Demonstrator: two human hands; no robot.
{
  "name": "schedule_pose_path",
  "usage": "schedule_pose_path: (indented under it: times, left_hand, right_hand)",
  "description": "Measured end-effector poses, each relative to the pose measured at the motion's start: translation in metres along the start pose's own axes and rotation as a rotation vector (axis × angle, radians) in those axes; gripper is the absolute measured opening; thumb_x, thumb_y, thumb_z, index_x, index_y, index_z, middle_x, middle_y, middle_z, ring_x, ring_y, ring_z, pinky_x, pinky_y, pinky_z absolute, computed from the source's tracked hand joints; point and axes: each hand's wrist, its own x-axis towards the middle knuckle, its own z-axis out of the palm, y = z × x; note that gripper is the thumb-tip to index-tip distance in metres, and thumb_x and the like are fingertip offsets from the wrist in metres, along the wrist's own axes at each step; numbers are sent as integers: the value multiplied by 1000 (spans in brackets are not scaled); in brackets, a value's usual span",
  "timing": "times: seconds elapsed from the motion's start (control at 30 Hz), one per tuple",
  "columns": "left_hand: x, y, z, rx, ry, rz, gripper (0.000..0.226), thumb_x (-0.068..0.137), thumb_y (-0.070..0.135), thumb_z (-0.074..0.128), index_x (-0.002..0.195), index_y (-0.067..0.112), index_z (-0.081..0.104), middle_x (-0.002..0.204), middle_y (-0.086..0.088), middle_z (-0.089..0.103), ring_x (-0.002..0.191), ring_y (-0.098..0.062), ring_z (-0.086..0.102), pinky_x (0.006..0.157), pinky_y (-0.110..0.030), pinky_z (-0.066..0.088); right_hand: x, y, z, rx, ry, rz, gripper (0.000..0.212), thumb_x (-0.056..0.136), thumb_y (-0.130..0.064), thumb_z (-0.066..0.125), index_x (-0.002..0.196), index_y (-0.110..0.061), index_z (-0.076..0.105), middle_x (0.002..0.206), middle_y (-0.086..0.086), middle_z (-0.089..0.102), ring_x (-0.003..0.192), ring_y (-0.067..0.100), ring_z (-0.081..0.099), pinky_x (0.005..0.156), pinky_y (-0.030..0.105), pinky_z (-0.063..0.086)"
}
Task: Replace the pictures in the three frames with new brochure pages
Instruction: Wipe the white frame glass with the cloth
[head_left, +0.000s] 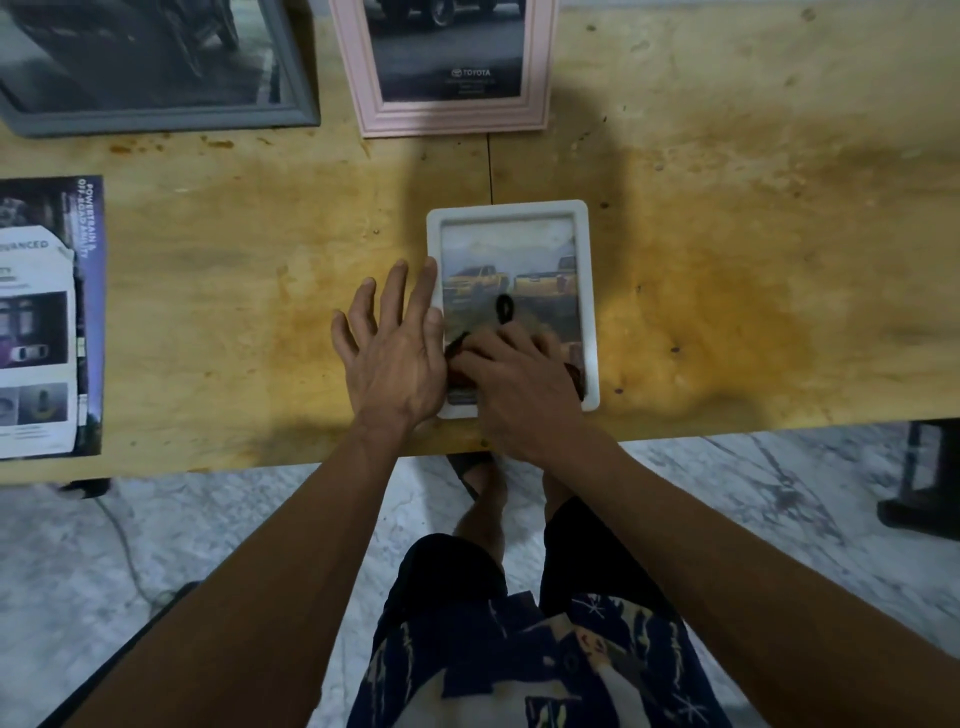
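A small white frame (583, 270) lies flat near the table's front edge and shows a picture of yellow trucks. My left hand (389, 353) rests flat with its fingers spread, the fingertips on the frame's left border. My right hand (524, 389) lies over the lower part of the frame, blurred, its fingers closed on a dark looped object (503, 307) that sticks out above the knuckles; I cannot tell what it is. A pink frame (535, 111) with a Toyota page and a grey frame (171, 120) with a dark picture lie at the back.
Brochure pages (41, 317) are stacked at the table's left edge. The yellow wooden table (753, 260) ends just below my hands. A black stand (924, 483) is on the marble floor at right, and a cable (124, 551) runs across the floor at left.
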Motion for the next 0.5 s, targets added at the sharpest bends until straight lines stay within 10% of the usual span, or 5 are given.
schedule_pose_path:
  times: [0.27, 0.5]
  left_hand:
    - [0, 5, 0, 4, -7, -2, 50, 107, 46, 15, 157, 41, 12, 167, 7, 13, 152, -28, 6, 118, -61, 9]
    - [-3, 8, -2, 1, -30, -25, 51, 107, 46, 14, 158, 40, 11, 167, 7, 12, 153, -30, 5, 119, -63, 7]
  right_hand:
    - [-7, 20, -22, -66, -148, -188, 40, 83, -16, 36, 102, -19, 70, 109, 4, 58, 108, 29, 43, 83, 46, 36]
    - [-20, 52, -45, -321, -214, -220, 5, 73, -17, 74, 77, -17, 71, 93, 8, 59, 100, 33, 44, 70, 43, 43]
